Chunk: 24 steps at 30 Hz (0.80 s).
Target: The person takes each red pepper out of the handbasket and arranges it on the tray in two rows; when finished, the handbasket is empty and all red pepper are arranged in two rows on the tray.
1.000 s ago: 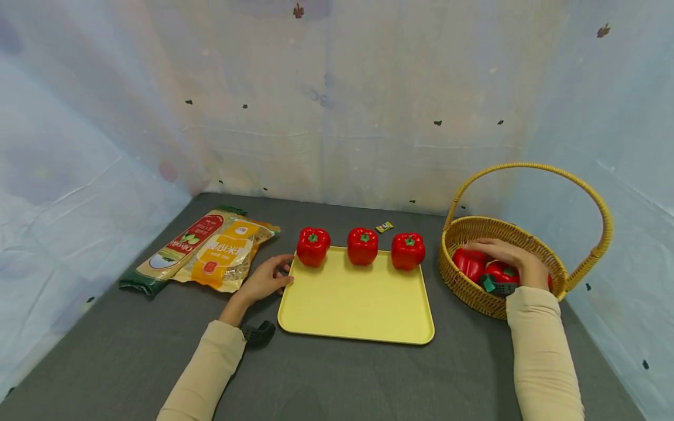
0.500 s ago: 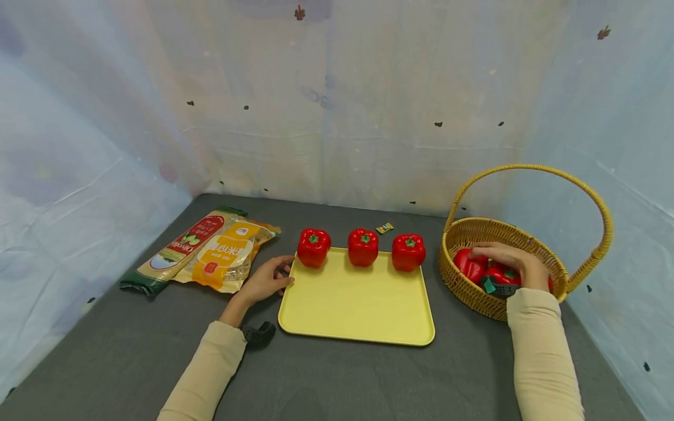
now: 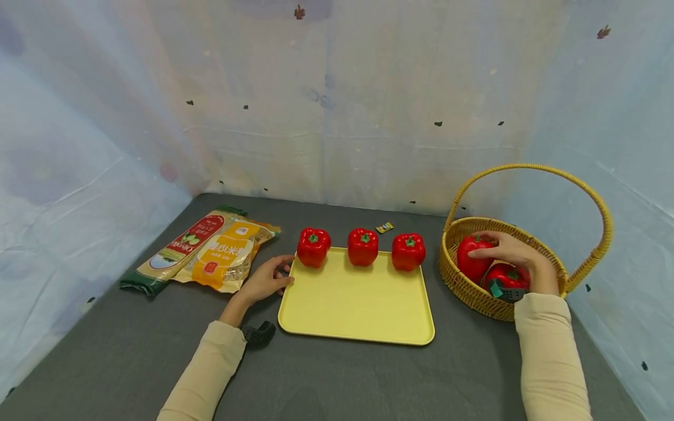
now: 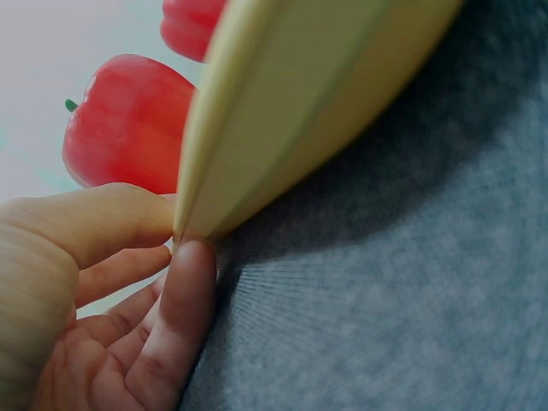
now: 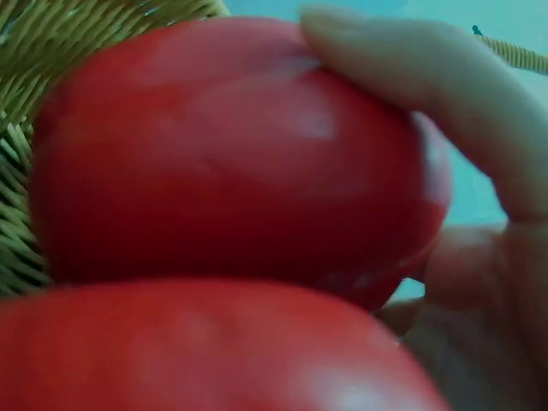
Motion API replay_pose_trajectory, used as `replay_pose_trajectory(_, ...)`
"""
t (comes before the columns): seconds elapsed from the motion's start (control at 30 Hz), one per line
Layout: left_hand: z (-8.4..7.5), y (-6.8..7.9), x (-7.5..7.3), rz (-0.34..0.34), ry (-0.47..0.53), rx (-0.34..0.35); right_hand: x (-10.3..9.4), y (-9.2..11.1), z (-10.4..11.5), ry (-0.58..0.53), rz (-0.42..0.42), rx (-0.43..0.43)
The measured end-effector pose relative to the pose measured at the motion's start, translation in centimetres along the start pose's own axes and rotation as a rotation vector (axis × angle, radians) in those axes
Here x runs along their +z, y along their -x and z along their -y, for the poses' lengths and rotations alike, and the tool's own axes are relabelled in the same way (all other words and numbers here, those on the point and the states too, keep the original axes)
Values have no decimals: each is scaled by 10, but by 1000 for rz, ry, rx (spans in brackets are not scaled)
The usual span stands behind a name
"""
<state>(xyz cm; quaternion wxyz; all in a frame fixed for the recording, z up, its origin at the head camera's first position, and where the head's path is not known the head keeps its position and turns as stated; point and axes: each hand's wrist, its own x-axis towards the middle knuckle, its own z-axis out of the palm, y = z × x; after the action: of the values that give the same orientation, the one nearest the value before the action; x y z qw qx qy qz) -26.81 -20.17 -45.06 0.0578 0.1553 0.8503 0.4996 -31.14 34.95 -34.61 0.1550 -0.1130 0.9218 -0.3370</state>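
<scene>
My right hand (image 3: 508,248) grips a red bell pepper (image 3: 472,260) inside the wicker basket (image 3: 476,303), fingers and thumb around its sides. Another bell pepper (image 3: 504,277) sits beneath the wrist; in the right wrist view, this lower pepper (image 5: 205,351) fills the foreground below the gripped one. My left hand (image 3: 265,278) holds the left rim of the yellow tray (image 3: 358,304). The left wrist view has its thumb and index finger meeting at the tray rim (image 4: 201,197). Three bell peppers stand in a row along the tray's back edge, the middle one (image 3: 363,247) among them.
Two food packages, one green and red (image 3: 181,242) and one orange and clear (image 3: 226,254), lie at the left. A small yellow packet (image 3: 384,227) is behind the tray. The basket's tall handle (image 3: 526,166) arches over it. Pale curtains surround the grey table (image 3: 337,380).
In the basket, my right hand has closed around the left bell pepper and turned it upright, raising it slightly, with its stem showing at the top. My left hand and the tray have stayed put.
</scene>
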Motion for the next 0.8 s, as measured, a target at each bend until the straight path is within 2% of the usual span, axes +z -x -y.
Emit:
replay_pose_trajectory(0.13,-3,2,1,2,-14,4,-1,7,7,44,-78,-47)
replay_pose_trajectory(0.4,-27,11,-1,10,17,11,-1,18,34,123,-152,-21)
replay_pose_trajectory(0.53,-16,7,0,4,0,8,3,25,53,98,-184,-65)
replay_pose_trajectory(0.63,-5,2,1,-2,-6,4,8,27,65,79,-223,-142)
replay_pose_trajectory(0.8,-1,1,1,1,7,7,23,26,83,94,-300,-258)
